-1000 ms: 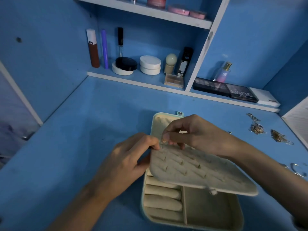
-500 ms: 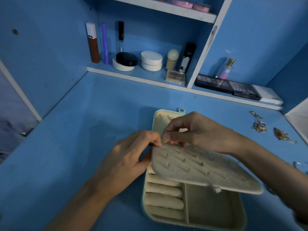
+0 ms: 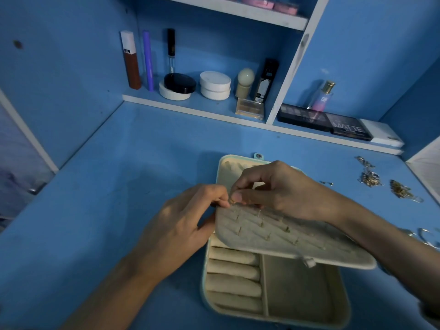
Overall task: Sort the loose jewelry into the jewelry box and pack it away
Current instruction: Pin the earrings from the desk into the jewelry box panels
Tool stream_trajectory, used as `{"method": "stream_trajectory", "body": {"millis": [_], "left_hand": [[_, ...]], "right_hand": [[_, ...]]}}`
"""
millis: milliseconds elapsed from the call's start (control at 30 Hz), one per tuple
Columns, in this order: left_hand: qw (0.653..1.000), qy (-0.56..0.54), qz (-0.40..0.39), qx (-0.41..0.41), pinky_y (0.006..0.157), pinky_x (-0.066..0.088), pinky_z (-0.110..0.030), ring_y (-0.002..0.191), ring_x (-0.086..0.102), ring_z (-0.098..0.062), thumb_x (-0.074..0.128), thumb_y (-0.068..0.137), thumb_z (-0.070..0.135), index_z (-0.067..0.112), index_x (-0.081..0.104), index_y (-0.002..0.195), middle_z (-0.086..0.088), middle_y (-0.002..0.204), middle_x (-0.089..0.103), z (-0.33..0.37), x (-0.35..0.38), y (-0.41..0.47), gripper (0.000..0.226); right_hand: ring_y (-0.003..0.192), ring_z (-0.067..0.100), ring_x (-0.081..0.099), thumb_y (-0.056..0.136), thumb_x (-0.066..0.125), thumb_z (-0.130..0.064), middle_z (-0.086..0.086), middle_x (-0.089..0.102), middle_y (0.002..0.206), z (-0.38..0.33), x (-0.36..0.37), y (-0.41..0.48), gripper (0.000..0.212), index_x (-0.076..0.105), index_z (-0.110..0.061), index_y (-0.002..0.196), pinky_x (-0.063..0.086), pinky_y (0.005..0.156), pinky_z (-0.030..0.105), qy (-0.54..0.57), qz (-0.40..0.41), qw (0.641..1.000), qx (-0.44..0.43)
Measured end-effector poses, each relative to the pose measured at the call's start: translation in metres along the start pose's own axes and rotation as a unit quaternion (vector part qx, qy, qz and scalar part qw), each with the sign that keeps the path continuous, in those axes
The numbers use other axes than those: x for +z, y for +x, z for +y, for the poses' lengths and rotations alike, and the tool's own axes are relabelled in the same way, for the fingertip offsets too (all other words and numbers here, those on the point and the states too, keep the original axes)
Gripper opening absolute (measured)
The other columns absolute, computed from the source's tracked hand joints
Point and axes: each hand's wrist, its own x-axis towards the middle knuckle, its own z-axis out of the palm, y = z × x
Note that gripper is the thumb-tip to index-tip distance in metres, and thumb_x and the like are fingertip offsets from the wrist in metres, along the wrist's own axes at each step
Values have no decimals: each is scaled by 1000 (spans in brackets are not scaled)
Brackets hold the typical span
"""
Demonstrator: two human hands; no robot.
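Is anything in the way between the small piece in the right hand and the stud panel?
Nothing visible. The right hand pinches a tiny gold piece right at the far left corner of the stud panel. The left hand grips that corner's edge just beside it, not between them.

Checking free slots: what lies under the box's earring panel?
Ring rolls and a compartment with nothing visible inside show below the earring panel; the jewelry box floor farther back is covered.
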Motion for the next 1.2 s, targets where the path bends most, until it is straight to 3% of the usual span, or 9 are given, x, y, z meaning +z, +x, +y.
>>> {"method": "stream_trajectory", "body": {"millis": [200,400,633,800,1000,1100,1200], "left_hand": [[1000,0,-5,0,83,46,-7,88,60,-3,62,77,16,16,48,100,0,87,69,1,-1,0,27],[999,-33,-11,-31,86,42,-2,92,61,-1,72,73,11,19,46,103,9,101,58,0,0,0,41],[998,-46,-7,-30,86,43,-4,93,61,0,63,78,18,18,45,106,10,101,58,0,0,-1,33],[999,-42,1,-15,85,47,-10,92,62,-2,63,77,16,17,45,109,8,98,61,-1,1,-1,36],[1000,-25,18,7,82,49,-12,89,62,-4,63,78,17,15,44,110,7,100,58,0,1,-2,37],[1000,-17,22,-2,86,46,-8,91,62,-4,67,76,15,16,44,110,7,101,58,1,1,-1,40],[1000,-6,24,-9,87,43,-5,92,62,-3,68,75,13,16,45,109,8,102,58,2,1,-1,41]], "right_hand": [[70,-3,58,84,67,-21,-17,67,76,3,-1,1,6,73,-20,85,40,65,8,-5,-5,1000,-2],[66,14,57,85,66,-9,12,68,81,1,-12,2,11,70,-8,95,48,62,22,51,-50,997,16],[58,7,57,86,63,-4,-3,65,69,-7,-16,15,8,70,-6,88,51,60,22,2,-109,994,23],[50,-3,52,85,64,-5,-4,63,70,-13,-17,16,7,70,-7,88,39,53,8,-40,-124,991,22],[59,-1,55,83,67,-13,-11,61,64,-12,-14,15,2,70,-14,83,40,58,10,-104,-115,988,-5],[64,-2,58,85,66,-12,-10,65,71,-9,-19,14,8,71,-15,90,41,61,10,-84,-115,990,-12],[68,3,58,86,61,-4,1,68,79,3,-29,14,17,72,-14,95,43,62,13,-14,-63,998,13]]}}
